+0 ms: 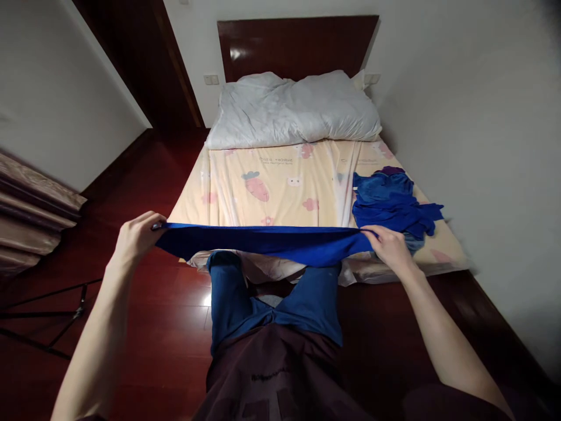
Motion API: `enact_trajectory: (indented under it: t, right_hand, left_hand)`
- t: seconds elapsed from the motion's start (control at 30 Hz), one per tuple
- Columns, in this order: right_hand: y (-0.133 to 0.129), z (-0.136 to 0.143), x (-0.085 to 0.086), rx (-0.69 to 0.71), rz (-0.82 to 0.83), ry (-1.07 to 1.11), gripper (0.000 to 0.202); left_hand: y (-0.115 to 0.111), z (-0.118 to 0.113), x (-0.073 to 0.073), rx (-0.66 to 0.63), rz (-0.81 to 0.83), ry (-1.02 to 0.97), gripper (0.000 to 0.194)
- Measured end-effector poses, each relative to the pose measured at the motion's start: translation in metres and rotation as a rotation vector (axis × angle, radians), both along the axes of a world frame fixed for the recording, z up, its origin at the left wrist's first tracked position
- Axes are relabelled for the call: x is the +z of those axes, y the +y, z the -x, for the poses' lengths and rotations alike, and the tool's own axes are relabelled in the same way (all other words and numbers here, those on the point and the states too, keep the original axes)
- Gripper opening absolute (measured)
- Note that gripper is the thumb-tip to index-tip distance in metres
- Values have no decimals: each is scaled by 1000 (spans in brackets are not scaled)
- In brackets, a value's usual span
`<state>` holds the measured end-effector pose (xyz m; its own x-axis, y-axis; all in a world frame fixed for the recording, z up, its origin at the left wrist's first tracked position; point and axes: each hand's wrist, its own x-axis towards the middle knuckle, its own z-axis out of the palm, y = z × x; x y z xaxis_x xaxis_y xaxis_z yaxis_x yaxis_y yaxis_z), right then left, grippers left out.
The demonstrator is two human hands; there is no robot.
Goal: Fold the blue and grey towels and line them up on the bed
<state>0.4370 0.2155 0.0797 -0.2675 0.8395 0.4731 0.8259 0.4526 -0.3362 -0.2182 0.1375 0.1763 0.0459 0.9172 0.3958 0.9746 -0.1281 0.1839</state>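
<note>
A blue piece of clothing [272,241] is stretched taut sideways between my two hands, above my knees at the foot of the bed; its exact kind does not show. My left hand [139,233] pinches its left end. At the other end, my right hand [388,245] has thumb and fingers closed on the cloth. The upper edge runs nearly straight, while the lower edge sags. On the bed's right side, close beyond my right hand, lies a loose pile of blue clothes [390,202] with a purple bit at its top.
A cream patterned sheet [280,181] covers the bed, with a folded pale quilt [298,111] against the dark headboard [298,47]. Black tripod legs [79,313] stand on the floor at left, near a curtain [35,216]. A wall [495,146] borders the right side.
</note>
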Motion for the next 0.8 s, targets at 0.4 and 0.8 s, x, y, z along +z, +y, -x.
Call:
enact_trajectory:
  t: [0.4, 0.8]
  right_hand:
    - [17, -20, -4, -78, -122, -32, 28]
    - [6, -36, 19, -43, 122, -50, 40]
  left_hand:
    - [5, -7, 9, 198, -105, 24, 40]
    - [-10, 36, -12, -34, 244, 49, 44]
